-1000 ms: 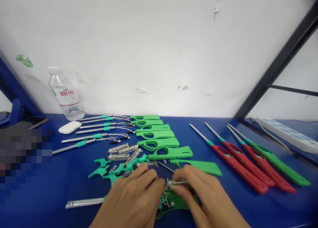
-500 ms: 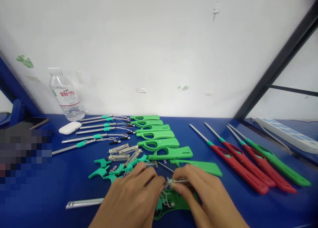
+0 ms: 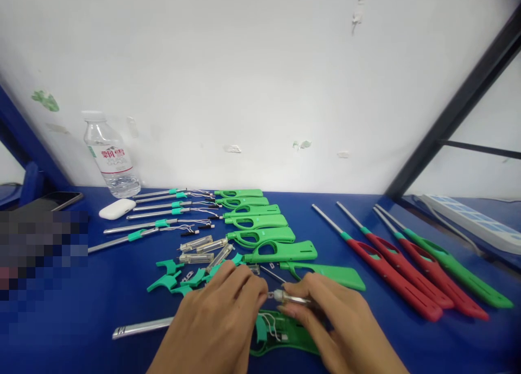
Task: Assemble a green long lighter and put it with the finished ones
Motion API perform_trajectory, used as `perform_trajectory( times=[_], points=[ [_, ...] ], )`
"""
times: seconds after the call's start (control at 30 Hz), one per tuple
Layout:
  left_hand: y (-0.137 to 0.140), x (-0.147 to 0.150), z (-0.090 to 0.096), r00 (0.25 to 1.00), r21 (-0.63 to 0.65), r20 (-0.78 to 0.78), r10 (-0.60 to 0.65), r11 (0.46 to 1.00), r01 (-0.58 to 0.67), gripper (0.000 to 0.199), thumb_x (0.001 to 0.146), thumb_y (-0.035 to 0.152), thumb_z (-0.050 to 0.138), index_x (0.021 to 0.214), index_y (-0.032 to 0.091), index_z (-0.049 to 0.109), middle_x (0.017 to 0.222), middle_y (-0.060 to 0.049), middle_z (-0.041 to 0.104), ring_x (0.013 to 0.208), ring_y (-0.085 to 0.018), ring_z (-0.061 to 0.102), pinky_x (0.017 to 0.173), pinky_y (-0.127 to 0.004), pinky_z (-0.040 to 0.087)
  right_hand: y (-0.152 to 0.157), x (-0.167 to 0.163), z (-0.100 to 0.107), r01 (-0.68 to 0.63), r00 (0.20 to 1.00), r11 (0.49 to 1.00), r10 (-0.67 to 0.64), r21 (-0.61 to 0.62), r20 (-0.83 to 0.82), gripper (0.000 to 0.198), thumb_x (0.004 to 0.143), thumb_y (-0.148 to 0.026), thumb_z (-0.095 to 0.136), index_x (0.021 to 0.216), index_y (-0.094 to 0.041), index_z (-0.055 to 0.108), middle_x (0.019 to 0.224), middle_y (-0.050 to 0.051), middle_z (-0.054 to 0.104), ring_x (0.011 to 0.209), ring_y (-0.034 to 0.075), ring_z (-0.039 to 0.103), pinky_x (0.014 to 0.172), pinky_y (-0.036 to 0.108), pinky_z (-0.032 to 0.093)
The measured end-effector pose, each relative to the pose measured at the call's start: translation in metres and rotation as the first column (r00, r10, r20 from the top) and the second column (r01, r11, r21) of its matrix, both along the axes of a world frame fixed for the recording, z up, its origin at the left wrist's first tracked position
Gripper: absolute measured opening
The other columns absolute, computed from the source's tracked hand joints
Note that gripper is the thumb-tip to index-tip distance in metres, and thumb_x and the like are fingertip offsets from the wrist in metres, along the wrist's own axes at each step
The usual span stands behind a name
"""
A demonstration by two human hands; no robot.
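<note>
My right hand (image 3: pixel 334 314) pinches a clear lighter fuel tank (image 3: pixel 295 298) with a pale valve end pointing left. At that end, the closed fingers of my left hand (image 3: pixel 222 309) hold a small pale clip (image 3: pixel 270 295), mostly hidden by the fingertips. Below both hands lies an open green lighter handle shell (image 3: pixel 297 338), with a teal trigger (image 3: pixel 261 329) and white wires (image 3: pixel 272 322) inside. A metal lighter tube (image 3: pixel 142 327) extends left from under my left hand. Beyond the hands lies a thin metal rod (image 3: pixel 272 273).
Several loose fuel tanks (image 3: pixel 196 259) and teal triggers (image 3: pixel 163 282) lie ahead. Behind them are green handle shells (image 3: pixel 280 251) and wired metal tubes (image 3: pixel 150 207). Finished-looking red lighters (image 3: pixel 393 279) and a green one (image 3: pixel 456 268) lie right. A water bottle (image 3: pixel 112 162) stands back left.
The fuel tank's valve end now shows more clearly, with the small clip visible between it and my left fingers. Both hands stay over the green shell; the view has shifted slightly.
</note>
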State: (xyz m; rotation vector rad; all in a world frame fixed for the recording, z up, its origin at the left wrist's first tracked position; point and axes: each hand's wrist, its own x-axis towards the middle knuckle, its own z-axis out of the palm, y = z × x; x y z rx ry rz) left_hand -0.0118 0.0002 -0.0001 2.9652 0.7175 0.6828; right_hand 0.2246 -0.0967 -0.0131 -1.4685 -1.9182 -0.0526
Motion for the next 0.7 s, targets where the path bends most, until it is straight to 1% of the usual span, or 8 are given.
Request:
perform_trajectory(
  times=[0.1, 0.23, 0.37, 0.5, 0.7],
  points=[
    [0.0007, -0.0016, -0.0017, 0.999, 0.020, -0.038, -0.010, 1.000, 0.010, 0.040, 0.107, 0.002, 0.046, 0.124, 0.027, 0.072, 0.121, 0.001, 0.082, 0.115, -0.029, 0.076, 0.090, -0.043, 0.071, 0.0002, -0.0012, 0.0011, -0.004, 1.000, 1.000, 0.004, 0.001, 0.018, 0.025, 0.127, -0.045, 0.048, 0.112, -0.031, 0.061, 0.096, -0.007, 0.084, 0.080, 0.014, 0.082, 0.070, 0.022, 0.058],
    [0.0002, -0.0015, 0.0001, 0.999, -0.011, -0.034, -0.009, 1.000, 0.009, 0.037, 0.107, 0.002, 0.045, 0.118, 0.028, 0.070, 0.113, 0.002, 0.079, 0.107, -0.027, 0.076, 0.087, -0.042, 0.071, 0.0003, -0.0016, 0.0023, -0.006, 1.000, 1.000, 0.006, 0.001, 0.006, 0.025, 0.128, -0.045, 0.048, 0.113, -0.031, 0.062, 0.096, -0.006, 0.084, 0.080, 0.013, 0.083, 0.071, 0.021, 0.058],
    [-0.0002, 0.0011, 0.0040, 1.000, -0.002, -0.012, -0.011, 1.000, 0.011, 0.035, 0.109, 0.004, 0.042, 0.115, 0.028, 0.066, 0.109, 0.001, 0.076, 0.102, -0.027, 0.076, 0.084, -0.041, 0.070, 0.0008, -0.0012, 0.0032, -0.018, 1.000, 1.000, 0.018, 0.019, 0.011, 0.022, 0.128, -0.042, 0.049, 0.115, -0.031, 0.063, 0.096, -0.006, 0.084, 0.081, 0.013, 0.082, 0.073, 0.020, 0.059],
    [-0.0002, 0.0032, 0.0057, 1.000, -0.012, 0.010, -0.012, 1.000, 0.012, 0.034, 0.110, 0.004, 0.043, 0.116, 0.029, 0.065, 0.111, 0.002, 0.076, 0.104, -0.026, 0.076, 0.084, -0.039, 0.069, 0.0010, -0.0014, 0.0052, -0.024, 1.000, 1.000, 0.024, 0.016, -0.001, 0.017, 0.127, -0.040, 0.052, 0.117, -0.031, 0.062, 0.096, -0.007, 0.083, 0.081, 0.012, 0.082, 0.074, 0.017, 0.059],
    [-0.0010, 0.0015, 0.0044, 0.999, -0.026, 0.031, -0.019, 0.999, 0.020, 0.033, 0.110, 0.004, 0.043, 0.114, 0.029, 0.064, 0.109, 0.002, 0.075, 0.099, -0.024, 0.075, 0.077, -0.036, 0.064, -0.0009, -0.0010, 0.0071, -0.030, 0.999, 0.998, 0.031, 0.047, -0.010, 0.017, 0.126, -0.042, 0.053, 0.116, -0.032, 0.061, 0.095, -0.008, 0.083, 0.080, 0.011, 0.083, 0.075, 0.015, 0.061]
  ],
)
